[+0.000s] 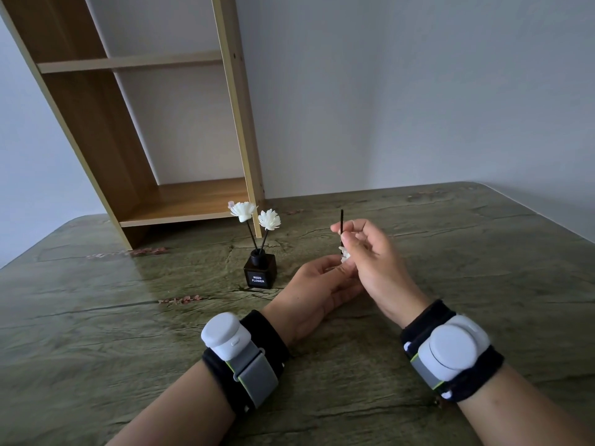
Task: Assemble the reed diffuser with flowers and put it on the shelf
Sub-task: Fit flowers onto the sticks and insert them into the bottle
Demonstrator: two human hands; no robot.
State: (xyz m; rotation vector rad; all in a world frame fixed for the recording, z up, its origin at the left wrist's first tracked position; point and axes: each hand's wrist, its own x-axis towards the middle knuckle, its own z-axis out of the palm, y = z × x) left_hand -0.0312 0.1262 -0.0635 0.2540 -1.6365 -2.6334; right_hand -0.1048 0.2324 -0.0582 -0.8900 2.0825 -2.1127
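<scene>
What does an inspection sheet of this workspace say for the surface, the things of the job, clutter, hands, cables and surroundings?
Surface: green-brown wood-grain table.
Job's things: dark square glass diffuser bottle upright, holding two white paper flowers on black reeds; a third thin black reed stick with a small white flower head is in the hands.
Clutter: nothing seen.
Hands: right hand pinches the stick; left hand holds the flower head; both wrists carry white sensor bands.
Cables: nothing seen.
Surroundings: open brown wooden shelf unit behind the bottle; plain grey wall.
</scene>
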